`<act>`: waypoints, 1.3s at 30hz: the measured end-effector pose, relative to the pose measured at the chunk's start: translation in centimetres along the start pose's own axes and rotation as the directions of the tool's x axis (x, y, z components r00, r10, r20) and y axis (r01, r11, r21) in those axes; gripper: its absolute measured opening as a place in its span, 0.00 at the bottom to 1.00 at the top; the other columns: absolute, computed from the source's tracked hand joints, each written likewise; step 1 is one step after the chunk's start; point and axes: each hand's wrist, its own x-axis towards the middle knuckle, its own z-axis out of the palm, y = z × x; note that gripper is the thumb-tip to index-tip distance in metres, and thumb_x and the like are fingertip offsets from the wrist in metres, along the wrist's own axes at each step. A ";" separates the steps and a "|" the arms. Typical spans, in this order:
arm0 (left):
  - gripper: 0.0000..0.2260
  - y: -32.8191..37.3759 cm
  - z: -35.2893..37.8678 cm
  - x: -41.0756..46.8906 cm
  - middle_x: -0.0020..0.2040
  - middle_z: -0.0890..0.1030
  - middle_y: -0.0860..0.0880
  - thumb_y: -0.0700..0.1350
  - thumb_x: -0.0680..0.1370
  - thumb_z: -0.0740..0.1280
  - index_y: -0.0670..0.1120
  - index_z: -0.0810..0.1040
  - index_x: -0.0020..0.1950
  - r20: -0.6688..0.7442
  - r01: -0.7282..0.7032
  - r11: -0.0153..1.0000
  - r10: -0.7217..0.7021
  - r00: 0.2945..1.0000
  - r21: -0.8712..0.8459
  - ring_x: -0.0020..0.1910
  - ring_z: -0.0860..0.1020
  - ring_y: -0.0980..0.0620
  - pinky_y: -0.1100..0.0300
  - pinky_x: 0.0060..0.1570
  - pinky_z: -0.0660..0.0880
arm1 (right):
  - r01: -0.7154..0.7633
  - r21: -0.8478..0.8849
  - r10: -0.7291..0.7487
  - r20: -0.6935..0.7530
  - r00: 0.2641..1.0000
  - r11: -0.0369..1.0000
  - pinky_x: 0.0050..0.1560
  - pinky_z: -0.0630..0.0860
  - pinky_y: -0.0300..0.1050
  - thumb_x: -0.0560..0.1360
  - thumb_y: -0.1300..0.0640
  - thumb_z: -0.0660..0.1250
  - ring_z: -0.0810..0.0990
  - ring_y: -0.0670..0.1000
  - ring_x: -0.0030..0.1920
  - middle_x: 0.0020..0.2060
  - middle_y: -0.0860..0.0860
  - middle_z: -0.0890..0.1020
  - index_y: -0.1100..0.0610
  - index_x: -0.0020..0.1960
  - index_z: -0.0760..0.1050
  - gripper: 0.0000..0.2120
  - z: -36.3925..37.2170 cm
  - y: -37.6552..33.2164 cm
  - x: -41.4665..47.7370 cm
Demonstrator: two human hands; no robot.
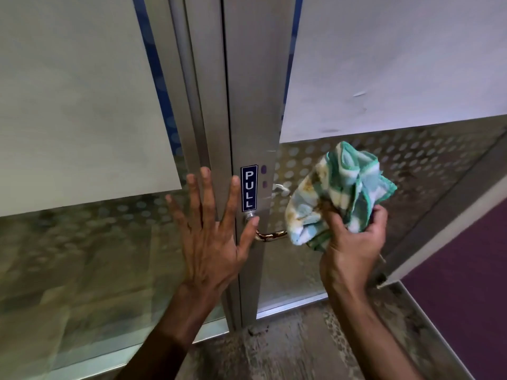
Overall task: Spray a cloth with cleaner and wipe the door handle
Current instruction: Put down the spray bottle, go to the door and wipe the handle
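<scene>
A bunched green and white checked cloth (pixel 340 190), stained brown in places, is gripped in my right hand (pixel 354 242) just right of the door's metal stile. The shiny lever door handle (pixel 271 235) sticks out to the right from the stile, partly hidden behind the cloth and my left thumb. My left hand (pixel 211 229) lies flat with fingers spread against the door frame, its thumb touching the handle's round base (pixel 250 216). No spray bottle is in view.
A blue PULL sign (pixel 249 187) sits on the silver stile (pixel 247 105) above the handle. Frosted glass panels with dot patterns flank it left and right. The speckled stone floor (pixel 301 346) and a purple surface (pixel 466 283) lie below right.
</scene>
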 end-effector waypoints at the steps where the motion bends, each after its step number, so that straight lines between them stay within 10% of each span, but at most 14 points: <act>1: 0.35 0.0 0.1 0.3 0.83 0.30 0.48 0.68 0.84 0.51 0.52 0.43 0.84 -0.012 0.003 1.000 -0.002 1.000 0.008 0.83 0.34 0.45 0.35 0.79 0.35 | 0.070 -0.033 -0.070 0.021 0.997 0.997 0.49 0.80 0.41 0.71 0.73 0.74 0.80 0.42 0.44 0.45 0.49 0.81 0.58 0.57 0.72 0.20 0.4 0.2 0.2; 4: 0.36 0.1 0.5 1.2 0.82 0.28 0.48 0.67 0.84 0.52 0.53 0.40 0.84 -0.028 0.007 1.000 -0.006 1.000 0.025 0.82 0.32 0.45 0.37 0.78 0.33 | 0.366 -0.147 -0.355 0.099 0.930 0.919 0.43 0.80 0.40 0.73 0.68 0.72 0.78 0.39 0.41 0.43 0.42 0.83 0.60 0.57 0.76 0.13 1.7 0.8 0.9; 7: 0.37 0.0 1.1 1.6 0.82 0.28 0.47 0.65 0.84 0.56 0.52 0.41 0.84 -0.051 0.023 0.999 -0.021 0.998 0.023 0.83 0.32 0.44 0.35 0.79 0.35 | 0.704 -0.262 -0.611 0.357 0.706 0.660 0.60 0.81 0.63 0.75 0.74 0.68 0.84 0.59 0.58 0.62 0.64 0.83 0.68 0.67 0.74 0.21 3.5 2.3 2.1; 13: 0.39 -1.2 2.6 1.2 0.82 0.28 0.46 0.64 0.84 0.59 0.53 0.38 0.84 -0.092 0.054 0.998 -0.050 0.995 0.041 0.83 0.33 0.43 0.32 0.79 0.40 | 0.944 -0.263 -0.683 0.654 0.326 0.199 0.68 0.64 0.81 0.83 0.69 0.60 0.73 0.71 0.71 0.70 0.65 0.77 0.66 0.71 0.75 0.18 7.1 5.4 4.1; 26: 0.33 -1.9 3.8 1.2 0.83 0.31 0.46 0.61 0.86 0.52 0.52 0.41 0.85 -0.089 0.048 0.999 -0.049 0.995 -0.015 0.83 0.35 0.42 0.31 0.79 0.41 | 0.952 -0.279 -0.620 0.727 0.295 0.126 0.66 0.67 0.80 0.86 0.65 0.50 0.74 0.67 0.72 0.70 0.60 0.78 0.64 0.70 0.77 0.20 7.2 8.0 4.1; 33: 0.32 -1.7 4.2 1.3 0.83 0.31 0.46 0.65 0.85 0.48 0.52 0.42 0.85 -0.081 0.046 0.999 -0.048 0.996 -0.018 0.83 0.35 0.43 0.33 0.79 0.40 | 0.966 -0.247 -0.521 0.817 0.248 0.073 0.67 0.68 0.79 0.78 0.60 0.75 0.74 0.62 0.73 0.69 0.58 0.80 0.63 0.69 0.79 0.20 4.5 10.8 3.3; 39: 0.33 -1.5 4.4 1.1 0.83 0.31 0.47 0.65 0.85 0.49 0.52 0.41 0.85 -0.064 0.057 0.998 -0.057 0.996 -0.008 0.83 0.34 0.44 0.34 0.80 0.39 | 0.975 -0.218 -0.375 0.901 0.219 0.046 0.68 0.67 0.79 0.79 0.67 0.62 0.77 0.61 0.71 0.66 0.58 0.82 0.63 0.67 0.80 0.18 2.5 10.9 3.1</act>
